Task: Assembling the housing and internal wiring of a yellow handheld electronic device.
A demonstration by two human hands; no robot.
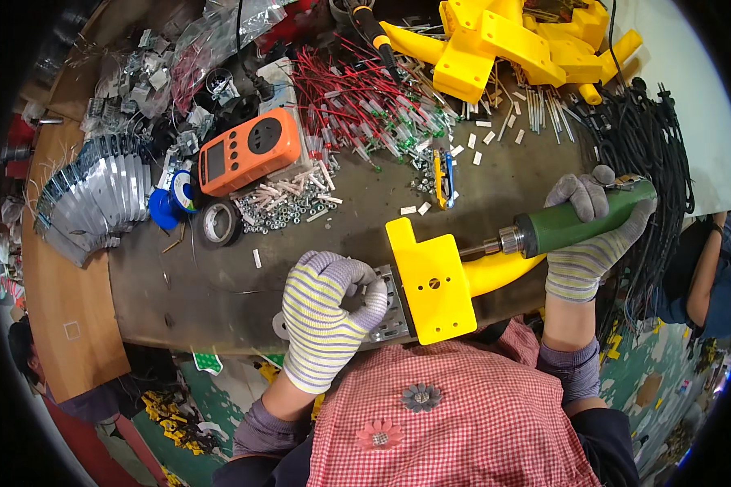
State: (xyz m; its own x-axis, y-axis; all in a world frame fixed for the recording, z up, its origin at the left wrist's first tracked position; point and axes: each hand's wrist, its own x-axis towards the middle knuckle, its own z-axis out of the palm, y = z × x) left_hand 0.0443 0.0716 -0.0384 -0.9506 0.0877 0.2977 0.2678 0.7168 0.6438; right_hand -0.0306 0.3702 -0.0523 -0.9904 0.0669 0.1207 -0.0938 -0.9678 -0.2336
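In a striped glove, my left hand (326,312) has its fingers curled at the edge of a perforated metal plate (393,307). The plate lies against a yellow plastic housing (437,288) with a curved handle, near the table's front edge. My right hand (589,243), gloved too, wraps round a green electric screwdriver (573,227). The screwdriver lies nearly level, its chuck and bit pointing left over the yellow handle toward the housing. The bit's tip is hard to make out, so I cannot tell whether it touches a screw.
An orange meter (250,152) stands behind a pile of nuts (288,203) and black tape (219,223). Red wires (341,89), yellow housings (503,49) and black cables (646,154) crowd the far side. Metal strips (97,195) lie left. Another person's arm (704,276) shows at right.
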